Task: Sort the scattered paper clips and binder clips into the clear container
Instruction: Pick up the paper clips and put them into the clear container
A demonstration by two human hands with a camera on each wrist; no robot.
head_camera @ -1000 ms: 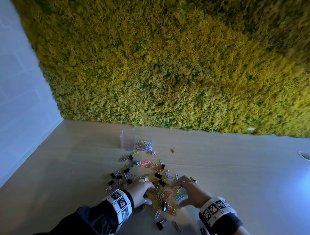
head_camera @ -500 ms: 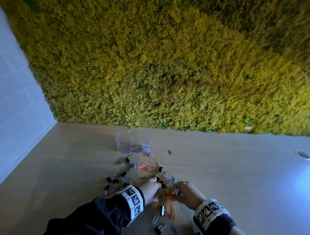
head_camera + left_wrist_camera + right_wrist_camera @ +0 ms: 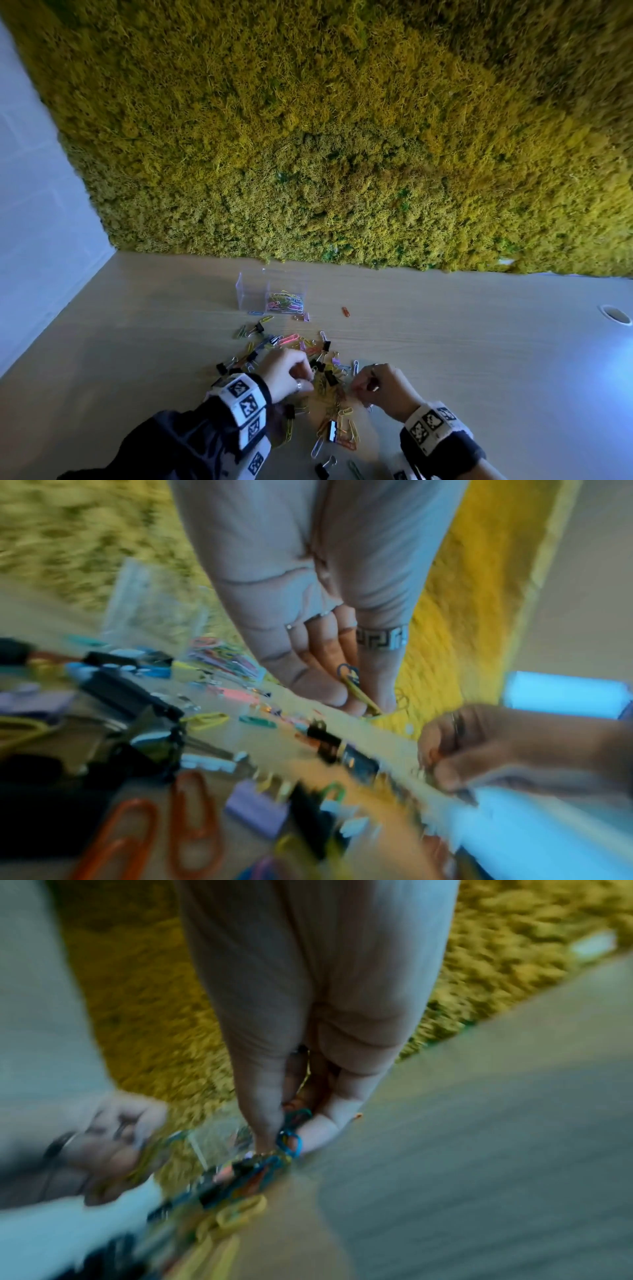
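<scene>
Paper clips (image 3: 334,404), light, springy wire likely to tangle, litter the table (image 3: 479,359) below the clear container (image 3: 270,294); left hand (image 3: 286,371) and right hand (image 3: 378,385) each pinch several, best taken by their loops.

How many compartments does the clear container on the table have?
2. In the clear container, the left compartment looks empty and the right compartment holds coloured paper clips. Any further ones behind could be hidden.
</scene>
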